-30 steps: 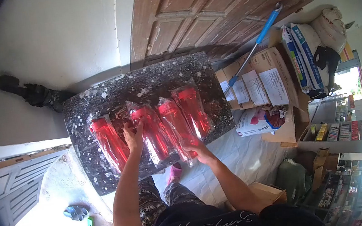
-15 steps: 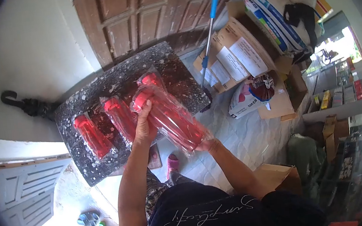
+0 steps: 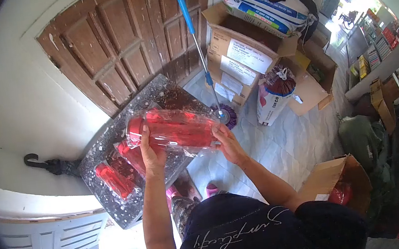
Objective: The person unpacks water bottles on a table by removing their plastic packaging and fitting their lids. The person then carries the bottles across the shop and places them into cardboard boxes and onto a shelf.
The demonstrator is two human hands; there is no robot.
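Note:
A red water bottle [image 3: 180,128] in clear plastic wrap lies nearly level between my two hands, above the table. My left hand [image 3: 153,149] is closed around its cap end, thumb on top. At the base end, my right hand [image 3: 227,143] grips the bottle with fingers and thumb. Below, on the dark speckled table [image 3: 93,153], rests a wrapped red bottle [image 3: 115,180] at the left. Another wrapped bottle [image 3: 132,156] is partly covered by my left hand and the held bottle. A third is mostly hidden behind the held one.
A mop [image 3: 205,63] leans against the brown door [image 3: 113,40]. Cardboard boxes [image 3: 230,52] and a white sack [image 3: 272,100] stand to the right. Near my right elbow, an open carton [image 3: 325,176] contains something red. A black umbrella [image 3: 53,165] leans at the left wall.
The held bottle has turned from a slant to nearly level. My right hand has come up from beneath the base to its end. The view has swung to the right.

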